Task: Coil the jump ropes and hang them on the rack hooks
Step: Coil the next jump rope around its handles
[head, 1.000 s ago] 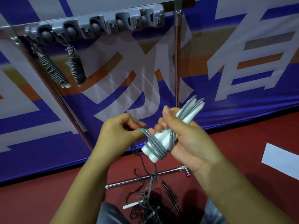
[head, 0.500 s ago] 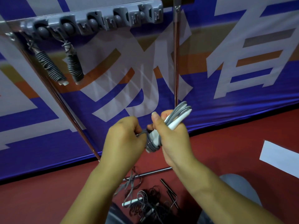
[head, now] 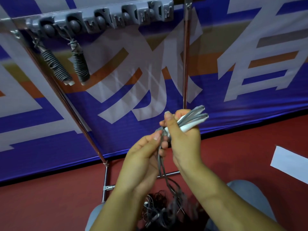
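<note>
Curled tight, my right hand (head: 183,135) grips the folded jump rope (head: 191,120), thumb pressed along its near side, with the white handles and grey cord loops poking out of my fist toward 2 o'clock. At 9 o'clock of that fist, just beside it, my left hand (head: 146,157) pinches the loose grey cord (head: 162,167) between thumb and fingers; that strand runs down between my wrists toward 6 o'clock. It ends in a tangled pile of ropes (head: 160,209) on the red floor (head: 50,197) between my knees, too blurred to count.

Up at 11 o'clock the grey hook rail (head: 103,17) crosses the top of the metal rack (head: 185,64). Two wound ropes hang from its left end: the first coiled rope (head: 55,65) slants toward 5 o'clock, and the second coiled rope (head: 80,65) hangs just beside it at its 3 o'clock, nearly upright. They sit close but I cannot tell whether they touch. The hooks further right carry nothing.

Behind the rack stretches a blue banner (head: 250,105) with white and orange characters. At 3 o'clock of my hands, well apart, a white sheet (head: 290,162) lies on the floor.
</note>
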`<state>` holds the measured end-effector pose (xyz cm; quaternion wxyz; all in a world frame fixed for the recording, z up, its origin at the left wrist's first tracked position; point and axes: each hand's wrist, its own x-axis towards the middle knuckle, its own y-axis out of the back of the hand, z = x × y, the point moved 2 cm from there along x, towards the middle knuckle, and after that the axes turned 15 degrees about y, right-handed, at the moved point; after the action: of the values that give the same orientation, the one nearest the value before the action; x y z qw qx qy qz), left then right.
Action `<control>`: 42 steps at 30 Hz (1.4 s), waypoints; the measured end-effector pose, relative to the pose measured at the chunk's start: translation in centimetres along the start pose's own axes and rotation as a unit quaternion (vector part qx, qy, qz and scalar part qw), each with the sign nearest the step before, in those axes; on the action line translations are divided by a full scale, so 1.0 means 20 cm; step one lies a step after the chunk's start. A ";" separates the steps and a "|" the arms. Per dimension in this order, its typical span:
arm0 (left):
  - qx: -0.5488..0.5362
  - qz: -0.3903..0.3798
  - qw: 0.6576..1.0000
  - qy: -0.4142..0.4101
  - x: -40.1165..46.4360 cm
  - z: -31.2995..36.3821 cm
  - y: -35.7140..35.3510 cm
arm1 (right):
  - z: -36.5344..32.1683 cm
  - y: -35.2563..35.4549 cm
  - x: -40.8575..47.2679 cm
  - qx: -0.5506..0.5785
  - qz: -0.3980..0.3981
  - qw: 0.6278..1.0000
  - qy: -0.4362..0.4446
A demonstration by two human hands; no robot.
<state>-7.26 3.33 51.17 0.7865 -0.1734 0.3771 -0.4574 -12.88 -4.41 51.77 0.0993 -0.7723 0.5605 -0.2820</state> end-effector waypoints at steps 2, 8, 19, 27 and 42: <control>-0.096 -0.039 0.991 0.088 0.02 0.00 0.00 | -0.01 0.00 0.01 -0.007 -0.002 1.000 0.004; -0.154 -0.125 0.961 0.190 0.05 -0.04 0.02 | -0.06 -0.01 0.02 0.032 -0.007 0.999 0.025; 0.142 -0.051 0.982 -0.114 0.06 -0.01 0.01 | -0.01 0.01 0.06 0.110 -0.002 0.993 -0.050; 0.242 0.017 0.952 -0.185 0.01 0.05 0.02 | 0.08 0.10 0.08 0.073 0.023 0.996 -0.046; 0.310 0.013 0.949 -0.053 0.00 0.24 0.10 | -0.04 0.28 0.20 -0.457 -0.414 0.663 0.424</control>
<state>-2.53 4.06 53.07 0.8259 0.0602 0.1766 -0.5321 -16.96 -9.91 51.18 -0.6415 -0.6704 0.2229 -0.2990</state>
